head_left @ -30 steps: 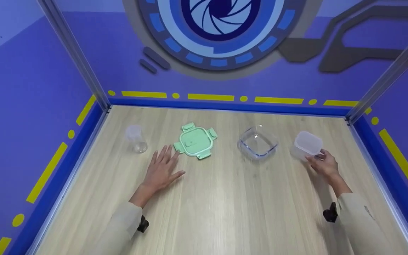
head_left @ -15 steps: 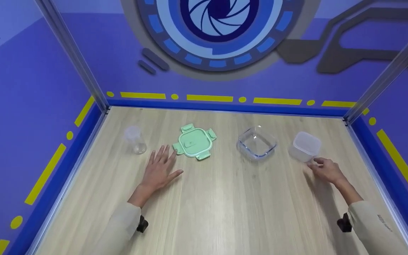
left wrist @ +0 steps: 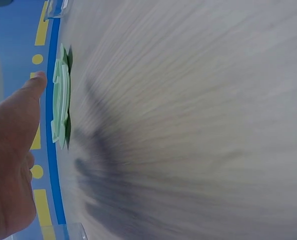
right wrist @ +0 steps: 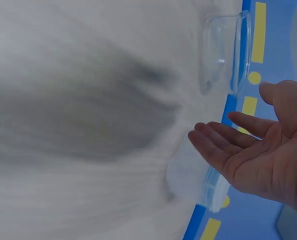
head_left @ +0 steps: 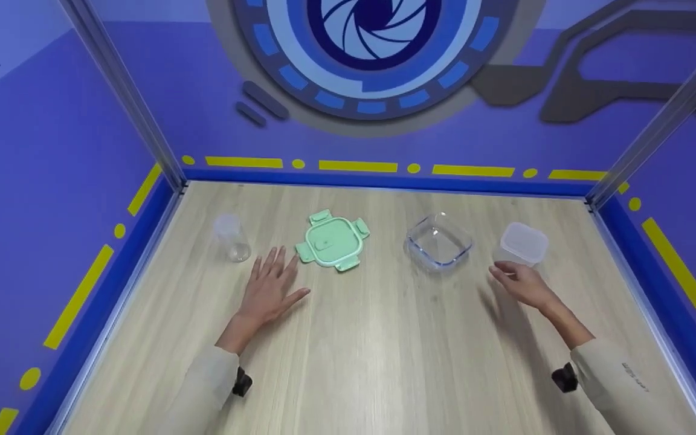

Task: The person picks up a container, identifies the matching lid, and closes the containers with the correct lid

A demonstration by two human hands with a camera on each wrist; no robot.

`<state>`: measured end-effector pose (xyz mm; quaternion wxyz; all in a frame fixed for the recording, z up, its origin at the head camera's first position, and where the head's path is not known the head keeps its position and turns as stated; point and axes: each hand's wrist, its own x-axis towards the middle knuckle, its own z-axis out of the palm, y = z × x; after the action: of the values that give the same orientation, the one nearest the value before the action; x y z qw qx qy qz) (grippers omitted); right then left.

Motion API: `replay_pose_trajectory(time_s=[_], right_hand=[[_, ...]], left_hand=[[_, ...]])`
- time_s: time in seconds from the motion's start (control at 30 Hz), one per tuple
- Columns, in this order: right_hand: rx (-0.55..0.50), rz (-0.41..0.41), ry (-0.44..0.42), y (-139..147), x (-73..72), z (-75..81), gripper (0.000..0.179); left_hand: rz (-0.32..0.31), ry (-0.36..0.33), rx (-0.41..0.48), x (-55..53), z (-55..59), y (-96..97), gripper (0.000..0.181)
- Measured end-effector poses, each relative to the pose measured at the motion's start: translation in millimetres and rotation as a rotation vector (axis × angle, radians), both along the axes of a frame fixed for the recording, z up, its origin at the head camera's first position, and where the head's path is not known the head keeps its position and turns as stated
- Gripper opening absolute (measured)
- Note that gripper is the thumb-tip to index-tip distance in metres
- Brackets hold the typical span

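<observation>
My left hand (head_left: 266, 293) hovers over the table with fingers spread, casting a shadow below it in the left wrist view. Its fingertips are just short of a green four-clip container lid (head_left: 334, 241), and a clear bottle with a frosted top (head_left: 231, 237) is on its other side. At the right, a frosted plastic box with a white lid (head_left: 524, 241) stands just beyond my right hand (head_left: 526, 285), whose fingers are loosely bent with nothing in them and overlap the box's front. Left of that box is a square clear glass container (head_left: 440, 243) without a lid.
The wooden table (head_left: 348, 362) runs up to a blue back wall (head_left: 384, 145) with yellow marks. Metal posts (head_left: 656, 115) rise at both back corners. A black wrist mount (head_left: 564, 379) sticks out from the right sleeve, and another from the left.
My right hand has let go of the frosted box, drawn back to its right, then moved left across its front. The box stays in place. My left hand has hardly moved.
</observation>
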<state>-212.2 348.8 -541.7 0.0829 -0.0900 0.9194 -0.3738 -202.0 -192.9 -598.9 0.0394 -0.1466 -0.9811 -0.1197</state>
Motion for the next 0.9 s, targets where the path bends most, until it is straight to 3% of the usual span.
replay_pose_trajectory(time_s=[0.13, 0.33, 0.43, 0.57, 0.63, 0.83, 0.9], right_hand=[[-0.149, -0.021, -0.135, -13, -7.6, 0.7, 0.058], [-0.398, -0.146, -0.318, -37, -23.1, -6.1, 0.068], [-0.534, -0.252, -0.352, -52, -30.2, -13.4, 0.071], [-0.667, -0.386, -0.322, -71, -36.3, -23.9, 0.077], [-0.655, -0.413, -0.294, -79, -38.1, -28.0, 0.074], [-0.475, -0.393, -0.207, -92, -39.8, -34.2, 0.057], [-0.483, -0.386, -0.189, -92, -41.0, -36.5, 0.056]], left_hand=[[0.003, 0.001, -0.007, 2.0, 1.1, -1.0, 0.084], [0.005, 0.016, 0.001, 4.0, -0.8, -3.2, 0.082], [0.009, 0.018, 0.000, 4.1, -0.4, -3.1, 0.082], [-0.002, 0.007, 0.005, 3.4, 0.5, -0.3, 0.082], [-0.009, 0.000, 0.008, 3.5, 0.5, 1.2, 0.083], [-0.008, 0.008, -0.010, 4.6, -1.5, 2.7, 0.082], [-0.010, 0.012, -0.012, 5.1, -2.3, 2.5, 0.081]])
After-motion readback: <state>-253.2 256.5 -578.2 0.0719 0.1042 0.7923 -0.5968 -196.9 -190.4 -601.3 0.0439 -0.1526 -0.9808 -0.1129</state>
